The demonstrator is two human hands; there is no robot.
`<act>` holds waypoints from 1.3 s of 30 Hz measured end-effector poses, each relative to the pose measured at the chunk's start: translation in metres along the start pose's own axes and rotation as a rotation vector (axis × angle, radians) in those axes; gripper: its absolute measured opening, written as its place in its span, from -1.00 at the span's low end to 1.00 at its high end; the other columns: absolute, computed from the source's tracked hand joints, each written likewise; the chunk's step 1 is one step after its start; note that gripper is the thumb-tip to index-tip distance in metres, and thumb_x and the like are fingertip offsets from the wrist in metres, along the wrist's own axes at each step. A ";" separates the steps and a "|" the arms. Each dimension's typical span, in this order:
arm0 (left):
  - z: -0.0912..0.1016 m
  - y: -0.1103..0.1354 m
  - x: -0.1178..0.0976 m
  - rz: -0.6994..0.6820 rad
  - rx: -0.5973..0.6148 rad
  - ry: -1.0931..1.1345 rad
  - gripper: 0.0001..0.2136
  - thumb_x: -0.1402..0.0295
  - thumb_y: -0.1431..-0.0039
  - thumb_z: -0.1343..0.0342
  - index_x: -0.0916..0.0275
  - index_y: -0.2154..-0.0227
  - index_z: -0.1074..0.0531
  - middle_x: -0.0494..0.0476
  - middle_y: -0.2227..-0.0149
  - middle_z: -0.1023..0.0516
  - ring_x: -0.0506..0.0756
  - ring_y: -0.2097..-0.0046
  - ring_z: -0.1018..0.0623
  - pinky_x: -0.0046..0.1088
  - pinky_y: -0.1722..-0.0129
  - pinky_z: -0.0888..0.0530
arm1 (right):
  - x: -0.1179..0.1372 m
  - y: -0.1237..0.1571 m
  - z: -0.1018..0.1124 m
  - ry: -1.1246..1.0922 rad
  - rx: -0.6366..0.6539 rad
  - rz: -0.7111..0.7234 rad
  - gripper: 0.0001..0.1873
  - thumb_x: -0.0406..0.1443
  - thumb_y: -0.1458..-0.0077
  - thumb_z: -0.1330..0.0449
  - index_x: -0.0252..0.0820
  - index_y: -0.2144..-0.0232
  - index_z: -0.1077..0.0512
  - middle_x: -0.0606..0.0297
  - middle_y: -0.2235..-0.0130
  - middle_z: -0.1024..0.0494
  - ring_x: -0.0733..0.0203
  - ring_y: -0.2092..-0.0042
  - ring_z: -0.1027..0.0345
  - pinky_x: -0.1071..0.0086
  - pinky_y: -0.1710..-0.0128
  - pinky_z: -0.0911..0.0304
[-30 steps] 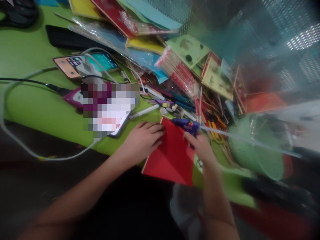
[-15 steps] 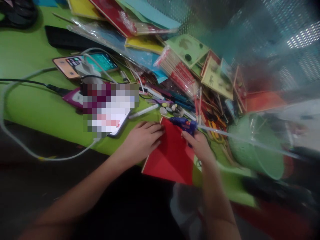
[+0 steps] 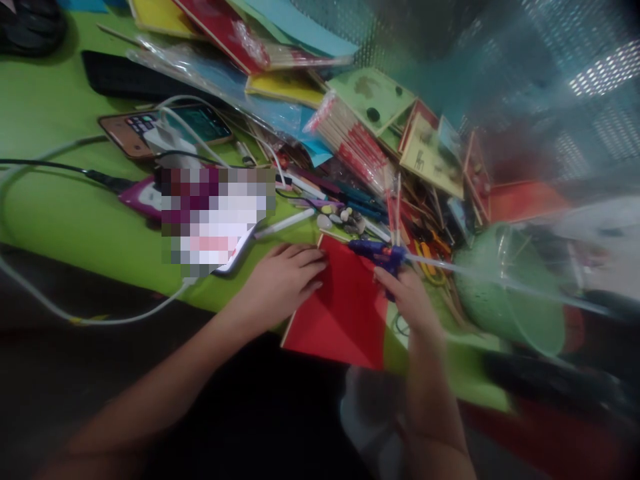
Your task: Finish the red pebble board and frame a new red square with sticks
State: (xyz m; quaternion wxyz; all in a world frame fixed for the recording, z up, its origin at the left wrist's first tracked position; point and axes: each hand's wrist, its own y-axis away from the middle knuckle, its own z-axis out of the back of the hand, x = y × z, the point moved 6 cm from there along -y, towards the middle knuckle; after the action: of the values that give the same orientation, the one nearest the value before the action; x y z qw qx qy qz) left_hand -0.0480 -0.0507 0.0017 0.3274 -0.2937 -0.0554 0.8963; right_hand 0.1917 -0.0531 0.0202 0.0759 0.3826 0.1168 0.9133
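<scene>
A blue hot glue gun (image 3: 383,253) is in my right hand (image 3: 415,297), whose fingers wrap round its handle. Its nozzle points left over the far edge of a red sheet (image 3: 345,320), and a long clear glue stick (image 3: 450,267) runs out of its back to the right. My left hand (image 3: 287,277) lies flat with fingers stretched over the sheet's left edge. Pale thin strips border the sheet on its left side, and one strip (image 3: 335,236) shows at the far edge near the nozzle. The fingertips of my left hand press near that corner.
Left of my hands lie a lit phone (image 3: 240,233), a white marker (image 3: 285,224) and a white cable (image 3: 130,322). Pebbles (image 3: 345,217), bagged red-tipped sticks (image 3: 350,140) and yellow-handled scissors (image 3: 430,267) crowd the far side. A green basket (image 3: 510,293) stands right.
My right hand has shifted the glue gun a little to the right along the far edge of the sheet. My left hand stays on the sheet. The other phone's screen has dimmed.
</scene>
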 end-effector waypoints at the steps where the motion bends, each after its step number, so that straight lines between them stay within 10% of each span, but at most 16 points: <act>1: 0.000 0.000 0.000 -0.001 -0.001 -0.003 -0.71 0.31 -0.38 -0.04 0.21 -0.06 -0.53 0.16 -0.18 -0.54 0.25 -0.21 -0.49 -0.09 -0.17 -0.38 | 0.000 0.000 0.000 0.002 -0.003 0.003 -0.52 0.14 -0.17 -0.18 -0.14 0.41 -0.45 0.33 0.48 -0.47 0.23 0.45 -0.27 0.35 0.42 -0.13; 39: 0.000 0.000 0.001 0.004 0.003 0.020 -0.70 0.31 -0.38 -0.02 0.15 -0.08 -0.52 0.16 -0.16 -0.55 0.24 -0.21 -0.49 -0.07 -0.18 -0.38 | 0.008 0.000 0.004 0.027 -0.009 0.056 -0.57 0.09 -0.20 -0.18 -0.13 0.29 -0.52 0.30 0.43 -0.50 0.19 0.41 -0.29 0.35 0.39 -0.16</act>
State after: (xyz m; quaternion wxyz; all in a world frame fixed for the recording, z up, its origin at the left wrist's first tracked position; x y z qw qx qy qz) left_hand -0.0489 -0.0502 0.0006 0.3266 -0.3024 -0.0501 0.8941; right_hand 0.1895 -0.0503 0.0284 0.0502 0.3730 0.1031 0.9207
